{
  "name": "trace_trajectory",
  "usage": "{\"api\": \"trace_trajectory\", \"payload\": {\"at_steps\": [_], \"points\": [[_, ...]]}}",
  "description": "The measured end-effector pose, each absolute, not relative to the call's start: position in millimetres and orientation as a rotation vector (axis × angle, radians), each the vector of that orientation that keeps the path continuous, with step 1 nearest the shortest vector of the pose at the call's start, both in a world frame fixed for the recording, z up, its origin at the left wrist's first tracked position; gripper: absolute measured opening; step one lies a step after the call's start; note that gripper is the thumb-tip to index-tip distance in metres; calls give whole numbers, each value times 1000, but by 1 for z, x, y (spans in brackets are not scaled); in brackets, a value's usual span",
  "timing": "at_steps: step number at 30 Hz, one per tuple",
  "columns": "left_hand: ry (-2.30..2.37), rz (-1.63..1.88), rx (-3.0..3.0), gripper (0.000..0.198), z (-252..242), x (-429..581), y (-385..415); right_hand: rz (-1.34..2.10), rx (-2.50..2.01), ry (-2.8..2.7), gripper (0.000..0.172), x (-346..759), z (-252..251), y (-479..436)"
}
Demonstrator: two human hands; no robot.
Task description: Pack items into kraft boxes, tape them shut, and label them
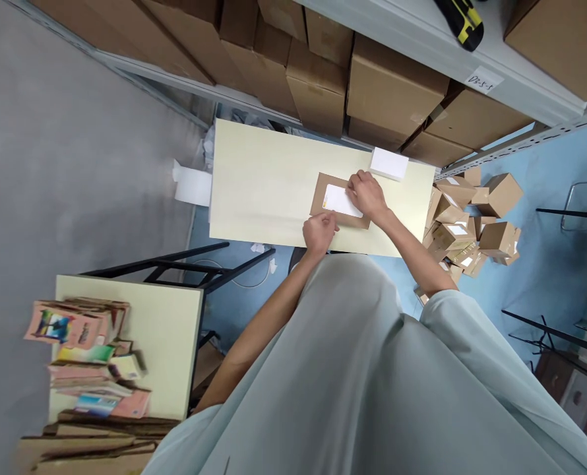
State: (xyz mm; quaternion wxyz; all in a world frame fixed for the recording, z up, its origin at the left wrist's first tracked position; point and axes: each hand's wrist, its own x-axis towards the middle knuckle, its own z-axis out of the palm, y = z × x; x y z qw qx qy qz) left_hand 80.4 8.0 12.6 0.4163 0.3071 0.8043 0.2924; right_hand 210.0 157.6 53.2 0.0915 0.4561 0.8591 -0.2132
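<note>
A small flat brown cardboard box point(318, 191) lies on the cream table, with a white label point(340, 200) across its top. My right hand point(367, 194) is over the box's right part, its curled fingers closed at the label's upper right edge. At the lower left edge of the box is my left hand point(320, 232), fingers curled in and pressed together near the label's lower side. Whatever is between those left fingers, if anything, is hidden. Just beyond my right hand sits a white stack of labels or paper point(389, 164).
The cream table point(258, 178) backs onto a shelf of cardboard boxes point(318, 86). A black and yellow cutter point(464, 26) lies on the upper shelf. Taped parcels point(501, 194) are heaped on the floor at right. At lower left, a side table point(165, 330) bears folded cartons point(88, 330).
</note>
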Motion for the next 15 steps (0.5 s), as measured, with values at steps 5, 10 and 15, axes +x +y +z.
{"api": "trace_trajectory", "payload": {"at_steps": [5, 10, 15], "points": [[1891, 742, 1507, 59, 1, 70, 10, -721, 1209, 2716, 57, 257, 29, 95], [1665, 475, 1853, 86, -22, 64, 8, -683, 1244, 2704, 74, 294, -3, 65], [1864, 386, 1780, 92, -28, 56, 3, -646, 1412, 2671, 78, 294, -11, 58]]}}
